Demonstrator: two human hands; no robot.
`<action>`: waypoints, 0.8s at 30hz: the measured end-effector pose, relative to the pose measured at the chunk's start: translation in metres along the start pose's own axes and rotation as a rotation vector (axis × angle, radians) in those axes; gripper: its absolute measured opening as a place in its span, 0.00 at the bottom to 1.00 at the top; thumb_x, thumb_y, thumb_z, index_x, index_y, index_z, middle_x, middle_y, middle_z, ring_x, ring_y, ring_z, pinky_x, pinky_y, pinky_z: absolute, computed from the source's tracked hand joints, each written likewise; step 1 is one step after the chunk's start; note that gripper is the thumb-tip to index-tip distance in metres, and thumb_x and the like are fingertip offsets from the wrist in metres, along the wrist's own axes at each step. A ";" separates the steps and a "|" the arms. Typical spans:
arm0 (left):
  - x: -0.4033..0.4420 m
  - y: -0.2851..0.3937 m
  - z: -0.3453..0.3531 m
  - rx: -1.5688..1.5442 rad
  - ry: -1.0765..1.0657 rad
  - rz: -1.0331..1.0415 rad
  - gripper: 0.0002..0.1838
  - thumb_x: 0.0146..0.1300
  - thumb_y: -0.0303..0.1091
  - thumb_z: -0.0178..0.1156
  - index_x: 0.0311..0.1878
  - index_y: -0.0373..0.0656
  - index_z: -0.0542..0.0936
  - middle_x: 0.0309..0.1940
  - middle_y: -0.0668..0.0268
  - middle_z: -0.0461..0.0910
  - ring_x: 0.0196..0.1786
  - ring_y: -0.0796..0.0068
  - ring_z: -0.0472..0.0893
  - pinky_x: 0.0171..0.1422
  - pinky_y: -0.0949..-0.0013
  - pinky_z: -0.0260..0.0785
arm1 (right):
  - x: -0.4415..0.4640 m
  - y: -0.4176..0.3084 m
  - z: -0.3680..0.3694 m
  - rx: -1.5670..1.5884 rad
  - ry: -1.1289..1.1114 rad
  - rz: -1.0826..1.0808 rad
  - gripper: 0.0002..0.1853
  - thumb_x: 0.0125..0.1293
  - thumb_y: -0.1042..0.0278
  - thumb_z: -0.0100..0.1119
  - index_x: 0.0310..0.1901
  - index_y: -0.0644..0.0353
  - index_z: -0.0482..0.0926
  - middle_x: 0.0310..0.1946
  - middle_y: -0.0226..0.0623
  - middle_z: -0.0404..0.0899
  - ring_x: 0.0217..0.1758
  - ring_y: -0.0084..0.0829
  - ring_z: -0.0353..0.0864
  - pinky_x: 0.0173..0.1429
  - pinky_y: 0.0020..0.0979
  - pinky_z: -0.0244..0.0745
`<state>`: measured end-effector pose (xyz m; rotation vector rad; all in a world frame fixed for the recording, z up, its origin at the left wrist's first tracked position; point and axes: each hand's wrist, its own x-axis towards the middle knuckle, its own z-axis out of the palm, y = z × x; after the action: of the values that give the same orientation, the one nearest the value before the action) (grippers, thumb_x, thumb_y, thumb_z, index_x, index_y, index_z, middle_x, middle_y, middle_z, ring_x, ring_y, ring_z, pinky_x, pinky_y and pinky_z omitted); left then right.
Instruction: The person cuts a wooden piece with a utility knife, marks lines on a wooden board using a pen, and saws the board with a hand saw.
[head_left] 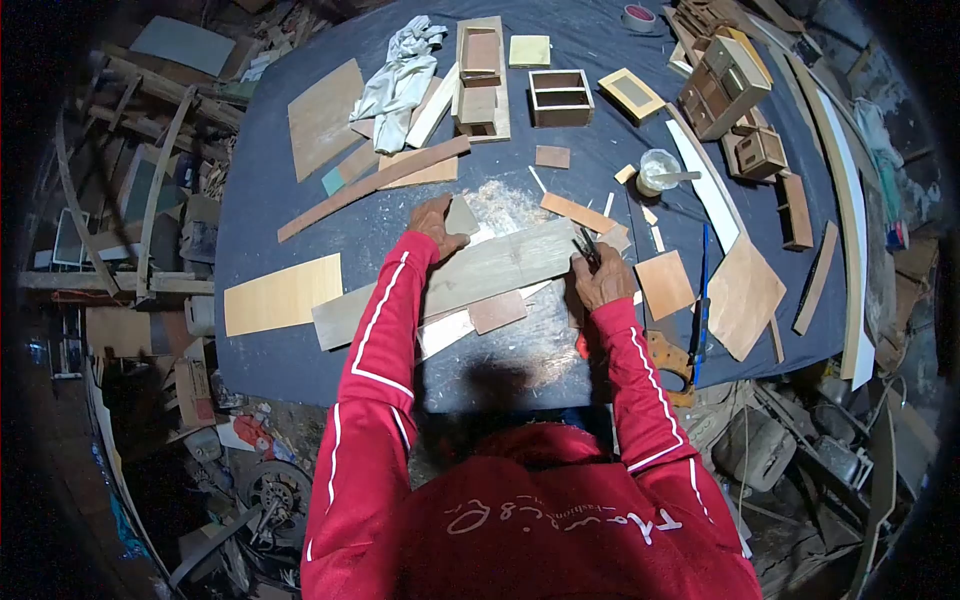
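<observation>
A long grey wooden board (500,262) lies slantwise across the table before me. My left hand (434,224) is at its far edge, fingers closed on a small grey wood piece (461,216). At the board's right end is my right hand (603,278), its fingers closed around a slim dark tool (586,242) whose kind I cannot make out. A small reddish-brown wood piece (498,312) rests against the board's near edge. Just beyond the right hand lies a narrow brown strip (585,212). To its right is a square brown panel (665,284).
A handsaw (672,362) lies by the right forearm. Further off stand a cup of pale paste with a stick (658,172), a two-compartment wooden box (560,98) and a small wooden cabinet (725,88). A white cloth (405,85) is at the back left. Sawdust lies mid-table.
</observation>
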<state>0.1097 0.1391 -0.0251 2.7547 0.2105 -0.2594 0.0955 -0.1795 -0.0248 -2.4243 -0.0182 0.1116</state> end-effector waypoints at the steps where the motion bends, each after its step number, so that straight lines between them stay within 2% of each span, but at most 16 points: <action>1: 0.004 0.000 -0.002 0.011 -0.032 0.003 0.49 0.46 0.47 0.74 0.71 0.37 0.65 0.67 0.44 0.67 0.70 0.44 0.66 0.75 0.52 0.59 | 0.001 0.000 0.000 0.014 0.001 0.015 0.22 0.61 0.53 0.61 0.47 0.65 0.81 0.44 0.59 0.81 0.48 0.58 0.81 0.53 0.50 0.75; 2: 0.007 0.001 -0.004 0.022 -0.064 0.007 0.50 0.44 0.48 0.75 0.70 0.37 0.66 0.65 0.43 0.69 0.68 0.45 0.68 0.72 0.51 0.63 | 0.002 0.002 0.001 0.025 -0.019 0.032 0.22 0.61 0.54 0.62 0.49 0.65 0.81 0.44 0.57 0.81 0.49 0.58 0.81 0.54 0.49 0.75; 6: -0.004 0.015 -0.016 -0.028 -0.007 -0.023 0.49 0.46 0.46 0.75 0.70 0.37 0.66 0.65 0.44 0.69 0.69 0.45 0.68 0.76 0.55 0.60 | 0.003 0.008 0.006 0.001 -0.025 0.029 0.24 0.61 0.54 0.62 0.52 0.65 0.81 0.45 0.57 0.81 0.50 0.57 0.81 0.56 0.48 0.75; 8: -0.019 0.023 -0.025 -0.073 0.130 0.076 0.49 0.44 0.46 0.75 0.69 0.37 0.68 0.63 0.44 0.70 0.68 0.44 0.68 0.75 0.54 0.61 | 0.003 0.015 0.014 0.035 0.010 0.019 0.25 0.61 0.54 0.63 0.53 0.64 0.81 0.45 0.56 0.82 0.50 0.56 0.81 0.58 0.48 0.74; 9: -0.029 0.027 -0.024 -0.069 0.124 0.077 0.49 0.44 0.46 0.75 0.69 0.37 0.68 0.63 0.44 0.70 0.68 0.44 0.68 0.75 0.54 0.61 | 0.003 0.015 0.013 0.039 0.008 0.025 0.25 0.61 0.54 0.63 0.53 0.64 0.81 0.45 0.56 0.82 0.50 0.56 0.81 0.58 0.48 0.74; 11: -0.055 0.039 -0.016 -0.072 0.141 0.255 0.48 0.42 0.46 0.75 0.68 0.37 0.69 0.62 0.45 0.70 0.66 0.43 0.69 0.73 0.52 0.61 | 0.003 0.011 0.009 0.035 -0.056 0.074 0.24 0.61 0.53 0.63 0.53 0.63 0.81 0.46 0.56 0.82 0.51 0.55 0.81 0.59 0.47 0.74; 13: -0.075 0.056 -0.007 0.019 0.059 0.285 0.47 0.42 0.44 0.75 0.68 0.38 0.69 0.62 0.46 0.70 0.65 0.43 0.69 0.72 0.49 0.61 | 0.003 0.017 0.015 0.047 -0.036 0.064 0.24 0.61 0.53 0.64 0.52 0.65 0.82 0.45 0.57 0.82 0.50 0.56 0.82 0.57 0.46 0.75; 17: -0.090 0.076 0.004 0.078 0.029 0.220 0.50 0.41 0.45 0.76 0.70 0.43 0.68 0.64 0.49 0.68 0.68 0.46 0.65 0.73 0.47 0.56 | 0.000 0.018 0.013 0.142 -0.043 0.075 0.24 0.61 0.53 0.63 0.49 0.67 0.82 0.43 0.59 0.83 0.47 0.57 0.83 0.55 0.46 0.77; 24: -0.086 0.070 0.019 0.035 0.094 0.239 0.54 0.41 0.49 0.76 0.72 0.40 0.63 0.65 0.49 0.67 0.68 0.46 0.65 0.74 0.46 0.53 | -0.002 0.014 0.012 0.214 -0.035 0.092 0.23 0.62 0.53 0.60 0.48 0.67 0.83 0.39 0.60 0.84 0.44 0.57 0.85 0.51 0.47 0.78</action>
<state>0.0359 0.0579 -0.0008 2.7950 -0.1006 -0.0715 0.0922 -0.1823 -0.0432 -2.2097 0.0860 0.1880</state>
